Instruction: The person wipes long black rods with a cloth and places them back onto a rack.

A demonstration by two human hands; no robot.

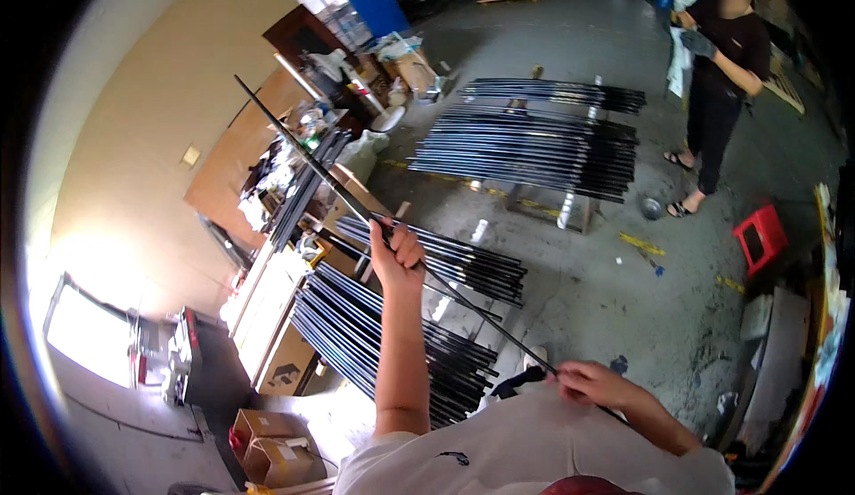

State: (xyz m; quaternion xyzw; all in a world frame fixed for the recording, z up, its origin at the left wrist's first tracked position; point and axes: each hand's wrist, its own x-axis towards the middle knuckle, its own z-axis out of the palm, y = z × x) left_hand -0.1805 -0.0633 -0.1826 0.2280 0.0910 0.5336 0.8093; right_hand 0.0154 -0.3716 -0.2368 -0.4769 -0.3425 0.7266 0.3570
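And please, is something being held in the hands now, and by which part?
Yes, a long dark rod: the left hand grips it around its middle part, and the right hand holds it toward its near end.

Right of the held rod (pixel 356 201), gray floor (pixel 579 303) leaves passage — a red stool (pixel 772 233) obstructs farther over

a workshop: rows of black rods (pixel 525 146), cardboard boxes (pixel 274 461), stained grey floor (pixel 663 312)

No words or numbers reading clearly anywhere. Dark angular emblem (pixel 285 375) showing on cardboard box (pixel 305 354), lower left of frame. Small dark mark (pixel 454 458) sitting on pale shirt (pixel 534 433), bottom centre, not legible.
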